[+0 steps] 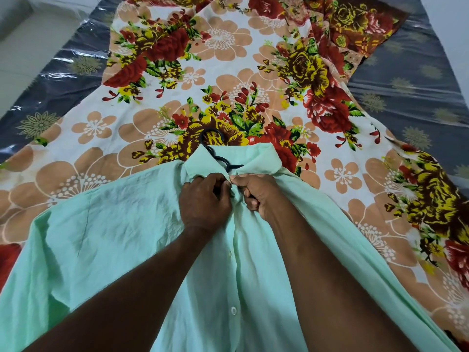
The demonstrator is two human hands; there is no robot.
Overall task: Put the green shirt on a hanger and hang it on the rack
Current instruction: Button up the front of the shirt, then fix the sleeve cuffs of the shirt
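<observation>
Green shirt lay front-up on the floral sheet. Left hand and right hand each pinched its top placket. I judged it light, limp; lift by hanger hook beyond collar.

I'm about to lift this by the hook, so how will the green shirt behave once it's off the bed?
The green shirt looks thin and creased, so it will probably drape limply from the black hanger. Only the top seems pinched shut by the left hand and right hand, so the front may gape.
</observation>
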